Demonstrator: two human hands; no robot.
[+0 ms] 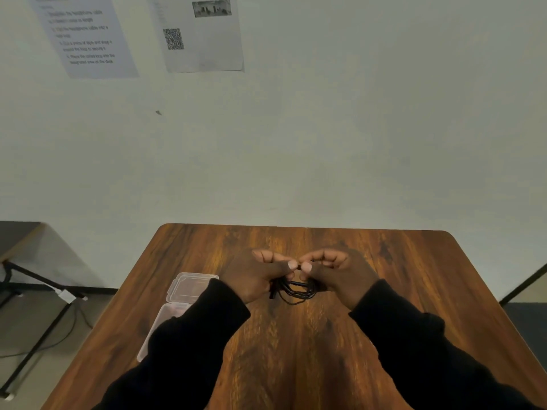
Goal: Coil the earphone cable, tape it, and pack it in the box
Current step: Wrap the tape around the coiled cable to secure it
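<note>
Coil's bunched up between my hands, above the table

Left hand (257, 276) and right hand (337, 273) both pinch the black earphone cable (296, 290) — loosen either and the untaped loops probably spring apart. Clear box (189, 287) sits open, left.

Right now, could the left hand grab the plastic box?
Probably not yet: the left hand is busy holding the coiled cable. The open box sits close beside that sleeve, unblocked.

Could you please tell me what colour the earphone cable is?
Black; the earphone cable shows clearly in the head view.
</note>
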